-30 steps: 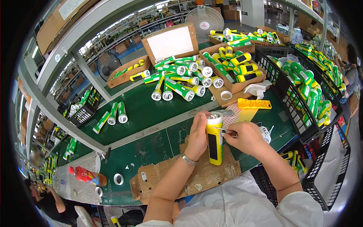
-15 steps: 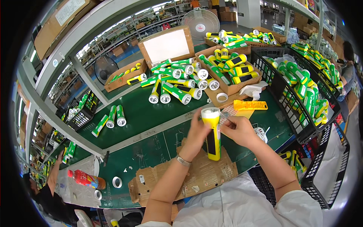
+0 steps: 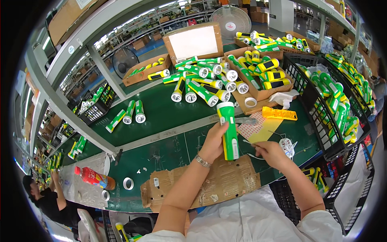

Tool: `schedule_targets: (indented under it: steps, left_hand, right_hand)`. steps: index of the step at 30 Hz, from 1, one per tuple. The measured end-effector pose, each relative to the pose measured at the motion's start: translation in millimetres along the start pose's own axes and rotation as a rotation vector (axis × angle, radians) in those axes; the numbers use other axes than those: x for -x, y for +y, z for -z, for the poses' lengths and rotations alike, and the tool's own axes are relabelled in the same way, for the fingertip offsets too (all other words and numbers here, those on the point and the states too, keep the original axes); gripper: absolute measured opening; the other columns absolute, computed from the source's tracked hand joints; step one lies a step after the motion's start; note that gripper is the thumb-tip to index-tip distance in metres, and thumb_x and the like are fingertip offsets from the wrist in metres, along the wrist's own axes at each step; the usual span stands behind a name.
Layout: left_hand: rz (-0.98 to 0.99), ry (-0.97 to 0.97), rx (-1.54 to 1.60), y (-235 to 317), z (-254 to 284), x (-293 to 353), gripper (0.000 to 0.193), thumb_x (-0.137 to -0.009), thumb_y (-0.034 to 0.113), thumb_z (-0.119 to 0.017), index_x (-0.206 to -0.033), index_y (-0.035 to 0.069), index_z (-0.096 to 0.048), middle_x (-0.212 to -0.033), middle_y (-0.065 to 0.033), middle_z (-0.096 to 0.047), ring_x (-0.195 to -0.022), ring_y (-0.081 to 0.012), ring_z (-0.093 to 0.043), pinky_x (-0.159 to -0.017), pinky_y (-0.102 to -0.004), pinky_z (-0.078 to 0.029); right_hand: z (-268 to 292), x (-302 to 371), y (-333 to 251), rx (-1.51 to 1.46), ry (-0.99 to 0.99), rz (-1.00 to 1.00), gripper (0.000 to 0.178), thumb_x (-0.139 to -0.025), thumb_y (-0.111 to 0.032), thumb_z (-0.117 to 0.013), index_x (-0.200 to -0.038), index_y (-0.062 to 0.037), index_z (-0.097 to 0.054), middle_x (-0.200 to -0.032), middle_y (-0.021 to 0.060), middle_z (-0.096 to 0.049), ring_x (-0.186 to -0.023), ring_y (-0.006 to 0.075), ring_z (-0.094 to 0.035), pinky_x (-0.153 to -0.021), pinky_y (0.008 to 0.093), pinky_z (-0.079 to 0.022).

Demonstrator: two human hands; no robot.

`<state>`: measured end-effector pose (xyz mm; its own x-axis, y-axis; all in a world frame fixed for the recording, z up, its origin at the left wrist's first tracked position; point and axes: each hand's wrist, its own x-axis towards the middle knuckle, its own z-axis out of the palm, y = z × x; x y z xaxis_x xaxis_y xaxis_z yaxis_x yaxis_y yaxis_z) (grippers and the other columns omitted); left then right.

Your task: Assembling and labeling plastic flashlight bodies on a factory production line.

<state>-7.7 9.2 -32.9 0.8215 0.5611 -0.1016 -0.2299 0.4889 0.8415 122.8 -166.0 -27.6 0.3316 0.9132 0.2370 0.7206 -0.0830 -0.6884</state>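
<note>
A green and white flashlight (image 3: 229,133) stands upright in my left hand (image 3: 214,143), its head up and its green side facing me. The fingers are wrapped round its body. To the right of it, my right hand (image 3: 272,154) is closed in a pinch on a thin white cable (image 3: 250,142), whose end sticks out toward the flashlight without touching it. Below the flashlight lies a flattened piece of brown cardboard (image 3: 173,187). A sheet of small red-and-white stickers (image 3: 252,128) lies just beyond my right hand.
A white power strip (image 3: 287,147) and an orange tray (image 3: 279,113) lie to the right. Flashlights (image 3: 203,89) are heaped at the back, beside a filled carton (image 3: 266,93). A black crate (image 3: 314,117) stands right. A drink bottle (image 3: 93,178) and tape rolls (image 3: 128,184) are left.
The flashlight has turned from its yellow side with a dark panel to its green side. My right hand has moved away from it, down and to the right.
</note>
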Motion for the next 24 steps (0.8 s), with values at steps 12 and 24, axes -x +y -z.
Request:
schedule_targets:
  steps: [12, 24]
  left_hand:
    - [0.564, -0.174, 0.392, -13.3, 2.7, 8.2, 0.038, -0.088, 0.042, -0.035, -0.086, 0.008, -0.052, -0.067, -0.0081, -0.054, -0.048, -0.0160, -0.054, -0.041, -0.0239, -0.046]
    - [0.235, -0.111, 0.032, -13.5, -2.3, 1.9, 0.035, -0.093, 0.037, -0.041, -0.108, 0.006, -0.048, -0.085, -0.0106, -0.059, -0.069, -0.0194, -0.059, -0.059, -0.0312, -0.051]
  right_hand:
    - [18.5, -57.1, -67.7, 0.689, 0.203, 0.837, 0.016, -0.063, -0.018, -0.061, -0.077, -0.0111, -0.064, -0.073, -0.0019, -0.052, -0.081, 0.0149, -0.051, -0.073, 0.0315, -0.037]
    - [-3.8, -16.1, -29.7, 0.037, -0.045, 0.129, 0.013, -0.078, -0.016, -0.062, -0.075, -0.0041, -0.061, -0.071, 0.0085, -0.059, -0.062, 0.0262, -0.058, -0.053, 0.0335, -0.044]
